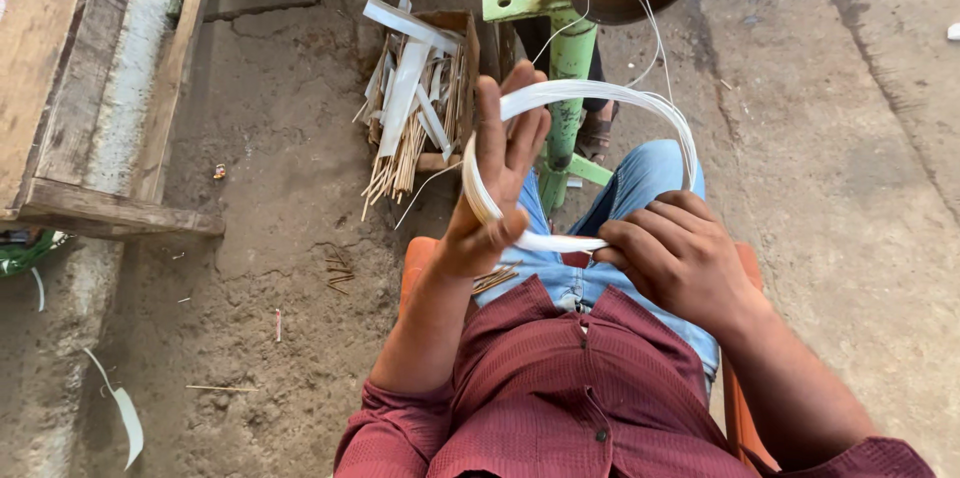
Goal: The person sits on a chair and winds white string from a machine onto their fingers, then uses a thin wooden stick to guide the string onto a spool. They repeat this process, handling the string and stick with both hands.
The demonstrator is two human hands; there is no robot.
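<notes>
A coil of white plastic strips (600,93) forms a loop above my lap. My left hand (495,183) grips the coil's left side, fingers stretched up along it and thumb hooked over the lower edge. My right hand (675,248) is closed on the coil's lower right part, knuckles up. A thin white strand (650,13) runs from the coil up to a spool on the green machine. Several thin brown sticks (495,280) lie on my lap under the left wrist.
A green metal machine (570,48) stands right in front of my knees. A small wooden box (420,103) of brown sticks and white strips sits left of it on the dirt floor. A wooden frame (100,88) fills the left side. Orange seat (415,258) beneath me.
</notes>
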